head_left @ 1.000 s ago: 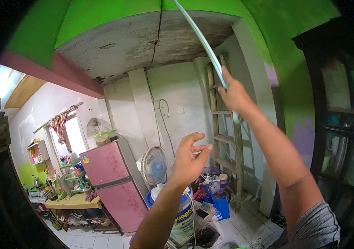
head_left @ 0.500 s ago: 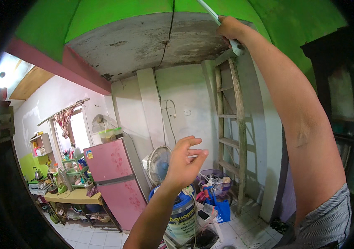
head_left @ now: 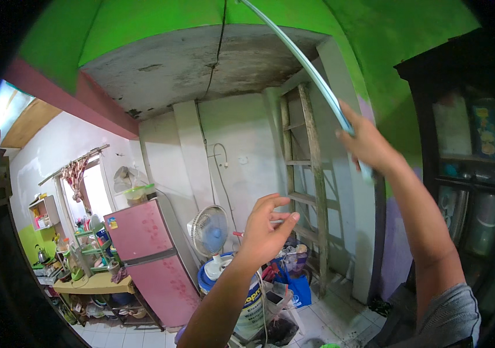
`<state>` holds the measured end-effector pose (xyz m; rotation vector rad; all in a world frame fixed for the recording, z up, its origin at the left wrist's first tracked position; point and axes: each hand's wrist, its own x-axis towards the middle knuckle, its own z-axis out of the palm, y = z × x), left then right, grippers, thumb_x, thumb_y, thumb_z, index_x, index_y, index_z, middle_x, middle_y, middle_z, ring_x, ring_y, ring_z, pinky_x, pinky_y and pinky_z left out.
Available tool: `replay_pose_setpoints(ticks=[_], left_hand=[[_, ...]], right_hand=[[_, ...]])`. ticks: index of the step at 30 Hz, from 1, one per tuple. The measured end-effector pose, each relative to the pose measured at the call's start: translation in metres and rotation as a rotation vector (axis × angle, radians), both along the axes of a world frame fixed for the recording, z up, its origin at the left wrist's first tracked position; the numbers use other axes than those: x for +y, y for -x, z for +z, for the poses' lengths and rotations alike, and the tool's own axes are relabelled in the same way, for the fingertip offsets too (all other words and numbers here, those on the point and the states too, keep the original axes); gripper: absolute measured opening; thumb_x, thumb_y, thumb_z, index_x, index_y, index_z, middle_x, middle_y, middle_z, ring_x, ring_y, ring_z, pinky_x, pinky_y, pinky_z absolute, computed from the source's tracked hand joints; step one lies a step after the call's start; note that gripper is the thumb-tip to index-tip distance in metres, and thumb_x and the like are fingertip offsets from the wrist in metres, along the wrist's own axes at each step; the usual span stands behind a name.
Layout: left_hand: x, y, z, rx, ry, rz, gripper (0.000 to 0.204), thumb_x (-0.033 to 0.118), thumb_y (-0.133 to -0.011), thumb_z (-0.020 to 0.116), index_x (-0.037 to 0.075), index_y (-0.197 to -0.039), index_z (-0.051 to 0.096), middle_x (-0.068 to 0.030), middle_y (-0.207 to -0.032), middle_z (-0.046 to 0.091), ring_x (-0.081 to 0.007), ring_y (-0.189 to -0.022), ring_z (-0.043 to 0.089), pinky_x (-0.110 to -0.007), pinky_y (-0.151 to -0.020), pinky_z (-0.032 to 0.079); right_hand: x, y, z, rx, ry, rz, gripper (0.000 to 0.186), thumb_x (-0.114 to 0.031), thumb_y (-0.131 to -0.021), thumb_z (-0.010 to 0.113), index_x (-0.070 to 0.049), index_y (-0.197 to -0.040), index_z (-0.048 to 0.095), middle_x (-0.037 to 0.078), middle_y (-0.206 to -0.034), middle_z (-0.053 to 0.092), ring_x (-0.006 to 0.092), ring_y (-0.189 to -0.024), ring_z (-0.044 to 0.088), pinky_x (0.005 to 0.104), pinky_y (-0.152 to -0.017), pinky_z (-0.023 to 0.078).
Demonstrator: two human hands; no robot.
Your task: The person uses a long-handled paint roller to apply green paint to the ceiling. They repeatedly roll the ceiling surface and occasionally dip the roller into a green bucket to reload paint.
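Note:
A long, thin, pale blue pole (head_left: 311, 71) slants from the top edge of the head view down to the right. My right hand (head_left: 369, 139) is closed around it near its lower end, which pokes out just below the fist. The pole's top runs up over the green upper wall and is cut off by the picture's edge. In the middle, my left hand (head_left: 266, 229) is raised in the air with nothing in it, its fingers loosely bent and the thumb apart from them.
A wooden ladder (head_left: 319, 191) leans in the alcove. Beneath my left hand stand a paint bucket (head_left: 250, 316) and a fan (head_left: 210, 231). A pink refrigerator (head_left: 149, 255) is to the left, a dark glass-fronted cabinet (head_left: 474, 168) to the right. A black cable (head_left: 217, 55) hangs from above.
My right hand has come down and to the right with the pole, so more of the pole shows. The view has shifted slightly; my left hand stays raised.

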<state>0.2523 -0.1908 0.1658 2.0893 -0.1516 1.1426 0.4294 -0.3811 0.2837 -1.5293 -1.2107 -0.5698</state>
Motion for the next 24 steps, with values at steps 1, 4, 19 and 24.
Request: replay_pose_setpoints(ticks=[1, 4, 19, 24], left_hand=[[-0.002, -0.003, -0.001, 0.013, 0.005, -0.006, 0.041, 0.012, -0.089, 0.07, -0.002, -0.125, 0.055, -0.018, -0.138, 0.041, -0.0263, -0.107, 0.063, -0.034, -0.083, 0.054], [-0.008, -0.009, -0.001, 0.027, -0.012, 0.005, 0.04, 0.012, -0.089, 0.07, -0.002, -0.124, 0.056, -0.018, -0.136, 0.044, -0.0261, -0.106, 0.063, -0.033, -0.083, 0.054], [-0.012, -0.092, -0.017, 0.171, 0.371, -0.254, 0.057, 0.034, -0.096, 0.063, -0.008, -0.131, 0.048, -0.0167, -0.124, 0.054, -0.0244, -0.098, 0.064, -0.034, -0.08, 0.056], [-0.032, -0.105, -0.013, 0.192, 0.477, -0.377, 0.059, 0.038, -0.099, 0.056, -0.008, -0.133, 0.043, -0.0196, -0.122, 0.054, -0.0293, -0.105, 0.063, -0.039, -0.085, 0.057]], right_hand=[[-0.004, 0.001, -0.024, 0.03, 0.023, 0.024, 0.068, -0.003, -0.093, 0.054, -0.009, -0.154, 0.024, 0.005, -0.07, 0.051, 0.0121, -0.041, 0.049, 0.031, -0.036, 0.043], [-0.016, -0.001, -0.099, -0.073, 0.065, -0.072, 0.075, -0.003, -0.092, 0.057, -0.009, -0.155, 0.018, 0.024, -0.092, 0.065, 0.0285, -0.069, 0.067, 0.0387, -0.063, 0.054], [-0.111, 0.025, -0.365, 0.08, 0.254, -0.169, 0.082, 0.002, -0.084, 0.066, -0.003, -0.152, 0.02, 0.033, -0.11, 0.06, 0.0475, -0.104, 0.062, 0.0432, -0.088, 0.051], [-0.145, 0.047, -0.421, 0.165, 0.328, -0.189, 0.081, 0.001, -0.083, 0.068, 0.0, -0.151, 0.022, 0.034, -0.114, 0.059, 0.0471, -0.106, 0.061, 0.0436, -0.088, 0.051]])
